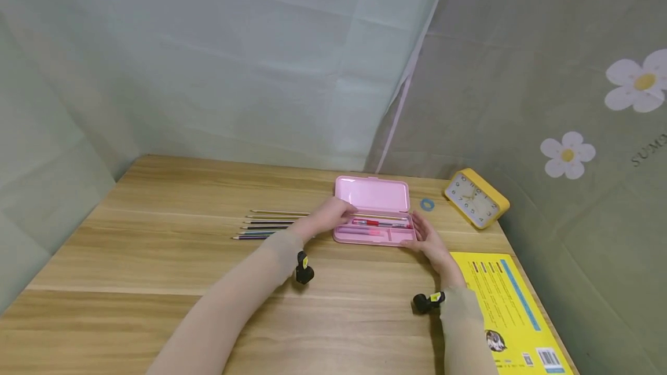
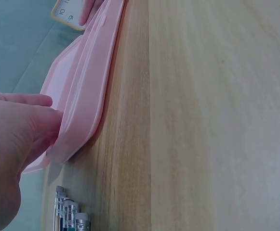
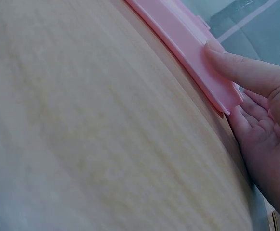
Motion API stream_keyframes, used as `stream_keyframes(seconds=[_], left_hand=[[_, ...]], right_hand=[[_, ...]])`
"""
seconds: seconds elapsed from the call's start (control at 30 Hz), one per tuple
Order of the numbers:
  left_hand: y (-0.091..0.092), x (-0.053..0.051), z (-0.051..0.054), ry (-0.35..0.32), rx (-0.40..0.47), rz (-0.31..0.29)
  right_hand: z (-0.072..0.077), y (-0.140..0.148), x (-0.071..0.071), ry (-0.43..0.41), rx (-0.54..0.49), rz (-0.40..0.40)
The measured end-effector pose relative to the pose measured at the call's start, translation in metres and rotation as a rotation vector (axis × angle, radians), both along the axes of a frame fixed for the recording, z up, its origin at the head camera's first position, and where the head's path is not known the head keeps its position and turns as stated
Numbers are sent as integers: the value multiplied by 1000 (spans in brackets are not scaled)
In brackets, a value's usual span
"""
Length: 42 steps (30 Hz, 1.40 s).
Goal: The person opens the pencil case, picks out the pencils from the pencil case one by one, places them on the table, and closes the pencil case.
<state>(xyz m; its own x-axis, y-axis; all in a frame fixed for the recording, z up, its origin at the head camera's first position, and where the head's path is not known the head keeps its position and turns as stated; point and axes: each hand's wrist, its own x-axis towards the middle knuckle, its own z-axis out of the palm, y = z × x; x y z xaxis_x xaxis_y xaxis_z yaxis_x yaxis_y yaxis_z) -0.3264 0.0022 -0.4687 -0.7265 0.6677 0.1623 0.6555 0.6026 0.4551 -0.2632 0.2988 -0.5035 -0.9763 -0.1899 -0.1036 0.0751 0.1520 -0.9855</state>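
Observation:
An open pink pencil case (image 1: 361,241) lies on the table, its lid (image 1: 371,192) tipped back. Inside are a red-and-clear pen (image 1: 367,222), a pink pen (image 1: 359,231) and a gold pencil (image 1: 385,217) along the back. My left hand (image 1: 329,216) reaches over the case's left end, fingertips inside; in the left wrist view the case wall (image 2: 89,101) hides what they touch. My right hand (image 1: 429,243) grips the right end, thumb (image 3: 226,62) on the front wall and fingers behind the corner. Several pencils (image 1: 260,227) lie side by side left of the case, partly behind my left wrist.
A blue ring-shaped thing (image 1: 427,204) lies right of the lid. Beyond it a yellow alarm clock (image 1: 476,198) stands at the table's right edge. A yellow book (image 1: 508,305) lies partly behind my right forearm. Curtains hang behind the wooden table (image 1: 130,236).

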Motion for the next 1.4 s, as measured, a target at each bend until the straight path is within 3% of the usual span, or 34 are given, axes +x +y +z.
stream_keyframes(seconds=[0.37,0.63,0.87,1.23,1.4], left_hand=[[1,-2,0,9,-22,21],[2,-1,7,-19,-57,66],[3,1,8,24,-117,77],[8,5,7,-38,-88,154],[9,6,7,-35,-79,172]], right_hand=[[1,-1,1,5,-6,3],[2,-1,0,8,-13,2],[0,0,-1,23,-10,11],[1,0,0,20,8,8],[0,0,-1,10,11,8]])
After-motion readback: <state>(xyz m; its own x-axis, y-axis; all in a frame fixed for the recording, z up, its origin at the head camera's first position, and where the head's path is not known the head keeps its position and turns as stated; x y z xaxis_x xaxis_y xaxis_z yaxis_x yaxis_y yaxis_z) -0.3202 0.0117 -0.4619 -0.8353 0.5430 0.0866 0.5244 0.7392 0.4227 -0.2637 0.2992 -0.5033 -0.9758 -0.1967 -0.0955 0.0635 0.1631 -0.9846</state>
